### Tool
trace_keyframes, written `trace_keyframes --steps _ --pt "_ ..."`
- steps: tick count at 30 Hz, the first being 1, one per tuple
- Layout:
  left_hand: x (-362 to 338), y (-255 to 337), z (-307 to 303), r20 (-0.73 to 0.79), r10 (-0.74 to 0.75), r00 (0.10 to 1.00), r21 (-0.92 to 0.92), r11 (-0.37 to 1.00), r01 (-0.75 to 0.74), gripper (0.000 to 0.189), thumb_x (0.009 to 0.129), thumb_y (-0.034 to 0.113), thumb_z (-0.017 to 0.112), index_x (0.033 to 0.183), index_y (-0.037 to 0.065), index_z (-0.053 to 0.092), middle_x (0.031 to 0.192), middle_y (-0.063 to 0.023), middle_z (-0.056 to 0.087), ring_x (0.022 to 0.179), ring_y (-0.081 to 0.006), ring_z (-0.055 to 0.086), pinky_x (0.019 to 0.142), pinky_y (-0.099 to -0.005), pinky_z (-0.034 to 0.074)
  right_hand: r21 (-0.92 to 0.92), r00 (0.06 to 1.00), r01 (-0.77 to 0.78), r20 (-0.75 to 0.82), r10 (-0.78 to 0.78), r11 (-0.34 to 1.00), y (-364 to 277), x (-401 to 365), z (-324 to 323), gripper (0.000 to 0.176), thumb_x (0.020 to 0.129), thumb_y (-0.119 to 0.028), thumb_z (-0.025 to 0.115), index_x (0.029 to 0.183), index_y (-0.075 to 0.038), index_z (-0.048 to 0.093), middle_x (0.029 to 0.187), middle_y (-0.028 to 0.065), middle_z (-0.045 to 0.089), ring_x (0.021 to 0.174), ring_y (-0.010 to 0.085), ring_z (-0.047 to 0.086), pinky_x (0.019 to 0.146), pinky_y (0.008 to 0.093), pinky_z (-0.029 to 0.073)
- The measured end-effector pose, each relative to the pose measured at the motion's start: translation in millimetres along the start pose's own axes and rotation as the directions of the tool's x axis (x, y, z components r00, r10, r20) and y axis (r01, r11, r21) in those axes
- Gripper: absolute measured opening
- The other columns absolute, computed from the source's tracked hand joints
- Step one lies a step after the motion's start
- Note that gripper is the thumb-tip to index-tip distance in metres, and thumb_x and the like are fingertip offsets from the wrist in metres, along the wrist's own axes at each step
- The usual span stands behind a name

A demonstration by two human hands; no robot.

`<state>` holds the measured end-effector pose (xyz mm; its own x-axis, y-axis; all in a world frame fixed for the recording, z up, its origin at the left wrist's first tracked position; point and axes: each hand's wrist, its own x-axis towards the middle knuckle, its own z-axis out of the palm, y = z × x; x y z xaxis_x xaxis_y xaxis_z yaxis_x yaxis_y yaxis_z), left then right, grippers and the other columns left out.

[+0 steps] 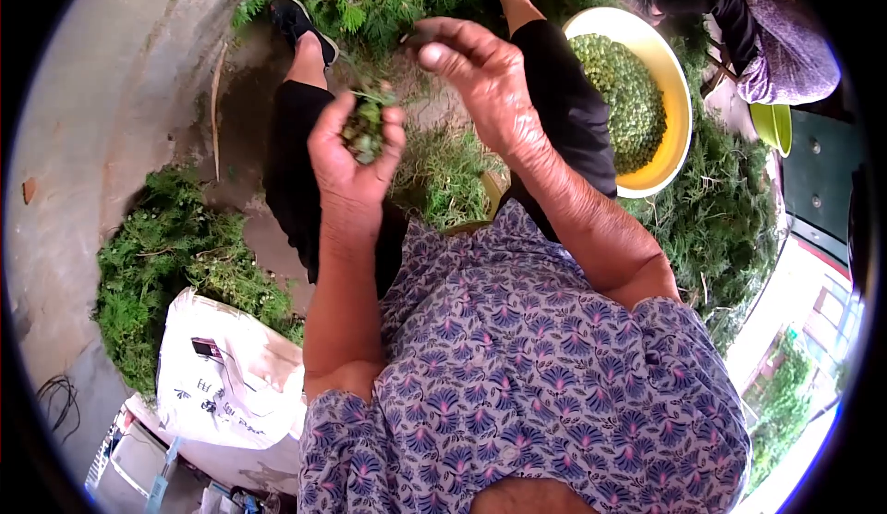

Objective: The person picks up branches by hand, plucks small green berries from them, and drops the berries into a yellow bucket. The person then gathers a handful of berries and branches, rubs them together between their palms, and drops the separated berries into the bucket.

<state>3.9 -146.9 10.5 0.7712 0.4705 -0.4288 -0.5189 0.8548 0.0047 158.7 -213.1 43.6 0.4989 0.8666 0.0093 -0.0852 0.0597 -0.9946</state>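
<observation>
Two-handed, curling the left hand (342, 174) snugly round a green clump (366, 133), holding the right hand (490, 79) up just to its right, half curled, pinching what, if anything, too unclear to tell, and stretching the right leg (575, 112) beside a yellow tub (683, 103).

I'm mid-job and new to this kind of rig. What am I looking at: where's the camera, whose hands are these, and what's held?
There's no machine here: one head-worn camera looks down at the wearer's own bare hands. The left hand curls around a green clump. The right hand is raised nearby, thumb and fingers bent toward each other; whether it holds anything is too unclear to tell. Leafy greens lie heaped on the ground, and a yellow basin of small green bits stands by the right leg. A white sack is at lower left; another person is at upper right.
</observation>
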Motion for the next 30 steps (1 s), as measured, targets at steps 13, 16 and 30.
trace_keyframes --steps 13,16,30 --pt "60.1 95.3 -23.7 0.109 0.149 0.983 0.004 0.989 -0.151 0.032 0.089 0.016 0.047 0.107 -0.01 0.044 0.1 -0.0176 0.052 0.078 -0.0235 0.051 0.056 -0.0296 0.048 -0.042 0.239 -0.971 -0.215 0.947 0.235 312.6 -88.0 -73.7 0.01 0.08 -0.011 0.057 0.082 -0.001 0.06 0.077 0.0108 0.061 0.068 0.0207 0.062 0.056 0.0347 0.052" --pt "65.1 93.8 -18.1 -0.075 0.24 0.968 0.048 0.97 -0.237 0.019 0.088 0.015 0.049 0.093 -0.003 0.052 0.086 -0.0127 0.056 0.071 -0.0246 0.054 0.05 -0.0299 0.047 -0.146 0.185 -0.977 -0.202 0.962 0.157 379.4 -136.9 -95.2 0.01 0.078 -0.015 0.057 0.078 -0.007 0.062 0.072 0.0088 0.061 0.067 0.0178 0.062 0.052 0.0342 0.05" --pt "55.8 108.9 -8.6 0.13 0.545 0.828 0.096 0.825 -0.558 0.03 0.09 0.016 0.046 0.111 -0.005 0.048 0.11 -0.0196 0.047 0.08 -0.0234 0.047 0.054 -0.0267 0.045 -0.357 0.144 -0.921 -0.686 0.713 -0.158 387.5 -128.5 -33.5 0.014 0.074 -0.009 0.064 0.08 0.003 0.059 0.076 0.0157 0.061 0.064 0.0255 0.062 0.055 0.0355 0.049"
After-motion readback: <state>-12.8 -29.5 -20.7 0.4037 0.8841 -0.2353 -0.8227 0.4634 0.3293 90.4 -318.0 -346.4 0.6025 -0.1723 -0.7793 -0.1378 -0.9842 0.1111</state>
